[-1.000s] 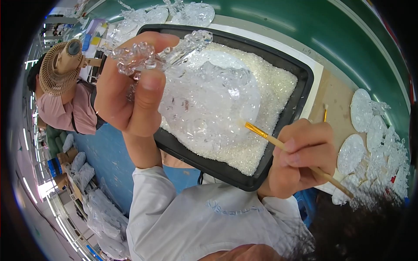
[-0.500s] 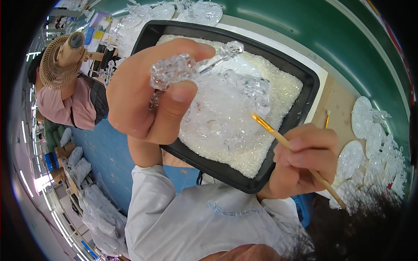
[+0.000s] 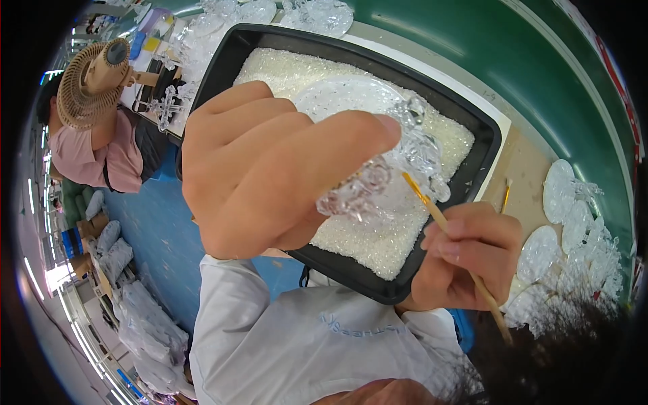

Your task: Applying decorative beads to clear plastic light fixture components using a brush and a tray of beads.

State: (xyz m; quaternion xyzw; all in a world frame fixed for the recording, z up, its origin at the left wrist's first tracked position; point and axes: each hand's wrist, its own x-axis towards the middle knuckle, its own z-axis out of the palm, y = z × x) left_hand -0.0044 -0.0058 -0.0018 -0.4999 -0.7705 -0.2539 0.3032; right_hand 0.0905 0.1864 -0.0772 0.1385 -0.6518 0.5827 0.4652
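Observation:
My left hand (image 3: pixel 256 169) is closed with its back turned up, over the left half of a black tray (image 3: pixel 480 158). It grips a clear, knobbly ornament (image 3: pixel 361 189), partly hidden by the fingers. Glittering white granules (image 3: pixel 270 67) fill the tray, and a pale round disc (image 3: pixel 344 94) lies on them, partly covered by my hand. More clear knobbly pieces (image 3: pixel 422 152) show beyond my left thumb or forefinger; whether they join the held ornament I cannot tell. Pinched in my right hand (image 3: pixel 469 256) is a thin paintbrush (image 3: pixel 439 217), its tip close to the ornament's right side.
Clear discs and ornaments (image 3: pixel 560 192) are heaped on the right, near a second brush (image 3: pixel 506 196). Similar pieces (image 3: pixel 324 17) lie behind the tray. At left are a tan fan (image 3: pixel 91 91), a co-worker in pink (image 3: pixel 120 158) and plastic bags (image 3: pixel 152 337) on the floor.
My left hand has rolled over, back now upward, and the ornament has swung right and down toward the brush. My right hand has barely moved, still holding the paintbrush.

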